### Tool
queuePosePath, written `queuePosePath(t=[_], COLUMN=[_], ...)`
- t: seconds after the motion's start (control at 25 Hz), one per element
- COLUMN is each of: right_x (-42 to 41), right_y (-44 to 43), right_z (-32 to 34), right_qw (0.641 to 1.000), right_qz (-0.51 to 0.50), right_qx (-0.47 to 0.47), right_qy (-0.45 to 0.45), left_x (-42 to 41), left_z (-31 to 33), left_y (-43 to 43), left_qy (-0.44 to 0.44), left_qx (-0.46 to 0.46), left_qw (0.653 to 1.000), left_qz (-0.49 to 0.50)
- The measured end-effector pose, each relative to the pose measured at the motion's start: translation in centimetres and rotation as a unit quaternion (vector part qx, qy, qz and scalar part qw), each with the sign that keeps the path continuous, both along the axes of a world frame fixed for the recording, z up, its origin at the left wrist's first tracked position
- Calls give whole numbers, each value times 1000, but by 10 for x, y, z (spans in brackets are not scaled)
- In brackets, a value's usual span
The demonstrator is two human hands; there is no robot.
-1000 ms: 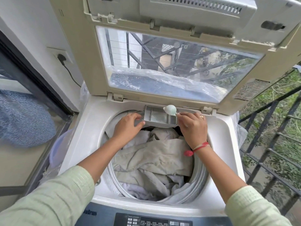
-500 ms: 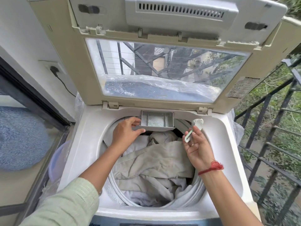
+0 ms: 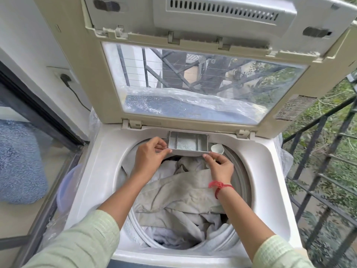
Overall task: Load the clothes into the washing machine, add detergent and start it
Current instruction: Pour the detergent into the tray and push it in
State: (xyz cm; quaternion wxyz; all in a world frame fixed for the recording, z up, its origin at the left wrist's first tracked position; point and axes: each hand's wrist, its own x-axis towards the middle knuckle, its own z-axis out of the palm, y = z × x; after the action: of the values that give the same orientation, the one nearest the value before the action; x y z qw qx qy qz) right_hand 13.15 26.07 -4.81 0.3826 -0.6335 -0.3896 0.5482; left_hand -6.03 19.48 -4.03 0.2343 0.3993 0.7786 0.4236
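Inspection from the remote station: the washing machine (image 3: 92, 171) stands with its lid (image 3: 77, 74) raised, and the clothes (image 3: 179, 192) lie in the tub below the drawer (image 3: 201, 143). The drawer projects from the back rim, with pale powder (image 3: 182, 146) in its middle compartment. My left hand (image 3: 148, 157) pinches the drawer's left front corner between thumb and fingers. My right hand (image 3: 220, 168) lies at the right front corner, one fingertip touching the lip. The scoop (image 3: 217, 148) shows just right of the drawer, beyond the knuckles. I judge it is held by its handle in the curled fingers, though the handle is mostly hidden. Loading and dosing appear done, and the step in hand looks to be sliding the drawer home. I recommend equal pressure at both corners, with the drawer level so no powder tips onto the clothes. The scoop should be kept out of the slot, so the drawer cannot jam on it.
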Motion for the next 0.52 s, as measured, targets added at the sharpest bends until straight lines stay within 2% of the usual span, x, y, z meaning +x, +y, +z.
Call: queuePosePath(t=[0.32, 0.52], right_x=[-22, -30], right_y=[19, 29], right_z=[-4, -5], right_qw=[997, 995], right_qz=[-74, -94], right_qx=[16, -32], right_qy=[-20, -28], left_x=[7, 11], left_z=[-5, -9], left_y=[28, 38], left_qy=[-79, -66], left_qx=[36, -9], left_qw=[988, 979], left_qz=[125, 192])
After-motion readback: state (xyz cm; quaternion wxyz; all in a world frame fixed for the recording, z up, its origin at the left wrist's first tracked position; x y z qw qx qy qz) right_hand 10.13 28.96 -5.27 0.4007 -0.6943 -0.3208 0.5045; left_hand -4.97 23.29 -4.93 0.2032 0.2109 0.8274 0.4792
